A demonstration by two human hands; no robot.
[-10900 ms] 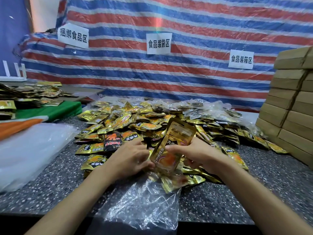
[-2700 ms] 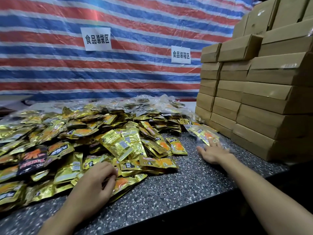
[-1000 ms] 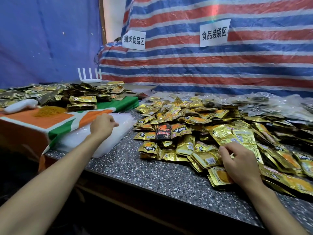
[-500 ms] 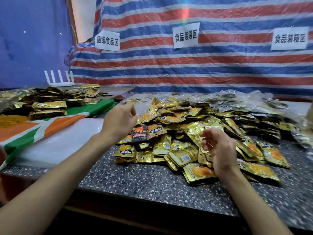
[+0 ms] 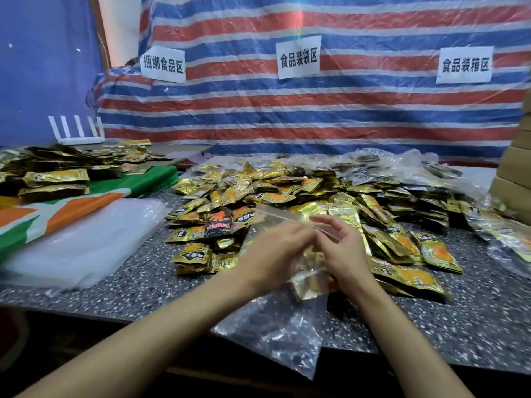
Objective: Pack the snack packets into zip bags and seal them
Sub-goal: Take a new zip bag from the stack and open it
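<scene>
A clear zip bag [image 5: 283, 326] hangs in front of me over the counter's front edge. My left hand [image 5: 271, 251] and my right hand [image 5: 340, 248] meet at its upper part and both pinch the plastic near the zip strip. Motion blur hides the exact finger positions. A big heap of gold snack packets [image 5: 301, 196] lies on the speckled counter [image 5: 138, 285] just behind my hands, with one black packet [image 5: 218, 224] among them. Gold packets show through the bag between my hands; whether they lie inside it I cannot tell.
A stack of empty clear bags [image 5: 83, 239] lies at the left, beside a green, orange and white cloth [image 5: 71, 205] bearing more packets. Filled plastic bags [image 5: 402, 168] sit behind the heap and at the right. Cardboard boxes [image 5: 514, 179] stand at the far right.
My left hand has brought a clear bag from the stack at the left to the middle. My right hand has left the packet heap and joined it at the bag's top.
</scene>
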